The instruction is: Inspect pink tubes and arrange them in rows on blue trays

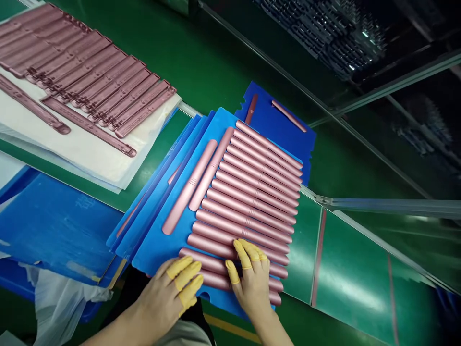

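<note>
Rows of pink, rounded metallic-looking bars lie side by side on a blue sheet. Two more pink bars lie at an angle along the sheet's left side. My left hand, with yellow finger cots, rests at the left ends of the nearest bars, its fingers stretched out. Over the near bars lies my right hand, also in yellow finger cots. Its thumb is spread from the fingers, and the fingertips touch the bars. No bar appears lifted; the undersides of both hands are hidden.
More blue sheets are stacked under the left edge. At upper left, pink moulded parts lie on white paper. Beyond, a dark blue sheet carries two bars. A green bench and a metal frame stand right.
</note>
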Demonstrator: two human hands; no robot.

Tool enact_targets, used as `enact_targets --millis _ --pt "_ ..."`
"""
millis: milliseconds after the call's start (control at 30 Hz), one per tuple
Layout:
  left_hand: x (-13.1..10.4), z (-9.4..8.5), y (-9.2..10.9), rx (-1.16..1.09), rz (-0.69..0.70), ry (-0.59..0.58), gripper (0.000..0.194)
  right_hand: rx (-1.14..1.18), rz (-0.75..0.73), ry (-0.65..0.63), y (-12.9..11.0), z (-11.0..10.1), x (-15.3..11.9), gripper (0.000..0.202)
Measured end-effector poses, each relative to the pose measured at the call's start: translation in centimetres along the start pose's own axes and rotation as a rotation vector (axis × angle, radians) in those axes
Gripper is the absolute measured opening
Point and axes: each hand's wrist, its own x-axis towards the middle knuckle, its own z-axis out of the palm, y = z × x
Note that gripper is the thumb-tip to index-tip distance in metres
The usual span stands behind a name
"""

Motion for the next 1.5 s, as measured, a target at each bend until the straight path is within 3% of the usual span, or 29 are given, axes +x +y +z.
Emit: enact_targets --millis 167,300,400,567,867,1033,1267,1500 --pt "2.7 0.3 -0.6 0.014 0.126 -0.199 0.042 -0.060 0.058 0.027 -0.1 0.6 0.9 0.055" --pt "2.8 0.7 -1.8 -0.086 0.068 -0.337 0.052 -0.007 0.061 0.017 0.3 0.1 1.4 0.047" --pt "2.7 1.0 -2.3 -0.116 0.076 -0.359 0.056 -0.003 0.053 0.019 1.0 -0.1 3.1 0.045" --pt "3.2 0.6 -3.2 -0.115 0.135 -0.198 0.049 -0.079 0.097 0.031 2.0 0.6 6.1 0.046" --pt "6.1 -1.4 -8.2 -0.084 -0.194 0.105 0.060 -0.057 0.098 0.080 3.2 0.4 7.8 0.041" --pt "6.9 -0.9 -9.0 -0.123 -0.272 0.131 0.060 -0.150 0.148 0.068 5.1 1.0 10.6 0.040" --pt "6.4 0.1 -9.3 -0.135 -0.264 0.150 0.060 -0.121 0.154 0.083 5.8 1.3 10.9 0.036" --pt "6.2 0.1 -9.6 -0.111 -0.218 0.128 0.060 -0.190 0.120 0.083 7.8 1.2 15.2 0.035"
